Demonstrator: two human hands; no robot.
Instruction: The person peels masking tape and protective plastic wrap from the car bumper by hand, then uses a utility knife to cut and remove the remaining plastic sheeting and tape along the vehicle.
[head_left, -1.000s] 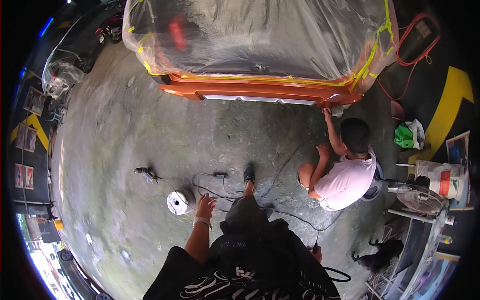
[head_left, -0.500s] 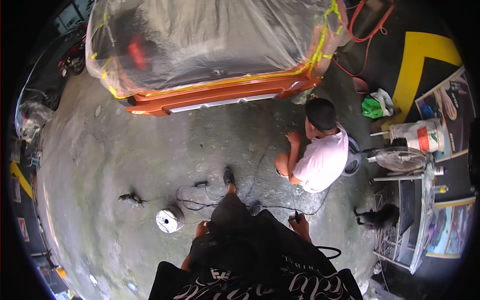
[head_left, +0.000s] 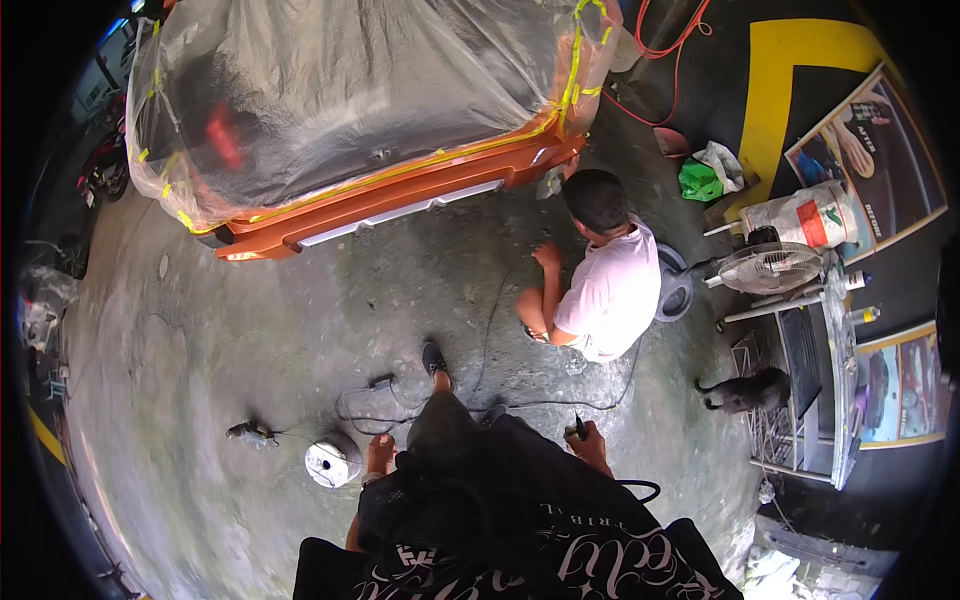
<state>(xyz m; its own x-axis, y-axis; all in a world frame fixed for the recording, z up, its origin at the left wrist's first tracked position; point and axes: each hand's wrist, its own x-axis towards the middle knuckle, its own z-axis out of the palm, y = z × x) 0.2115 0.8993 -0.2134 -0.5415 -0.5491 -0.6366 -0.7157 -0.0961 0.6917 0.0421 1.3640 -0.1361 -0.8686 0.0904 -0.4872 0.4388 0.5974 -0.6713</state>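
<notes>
Over on the far left there's a red motorcycle (head_left: 105,170), partly lost in the dark. Then, on the stained floor (head_left: 200,330), I see a small corded tool (head_left: 252,433) and, near it, a white spool (head_left: 332,465). Behind them is a vehicle (head_left: 340,80) draped in clear plastic sheeting, with its orange bumper (head_left: 270,239) uncovered and yellow tape along the edge. The left hand (head_left: 381,453) hangs just beside the spool, fingers loosely bent; I can't tell whether it has hold of anything. A dark shoe (head_left: 435,360) is planted ahead of it, and a black cable (head_left: 545,403) trails across the floor. The right hand (head_left: 592,446) is closed round a slim black tool (head_left: 581,427), whose tip points away from the body, well apart from the spool. Beyond that, a person in a pale shirt (head_left: 615,295) crouches by the bumper's right end, one arm stretched up towards it. To their right come a dark wheel (head_left: 675,296), a green and white bag (head_left: 703,181), a black cat (head_left: 748,391), a fan (head_left: 770,268) and a metal rack (head_left: 842,370), with framed posters (head_left: 890,165) at the edge
</notes>
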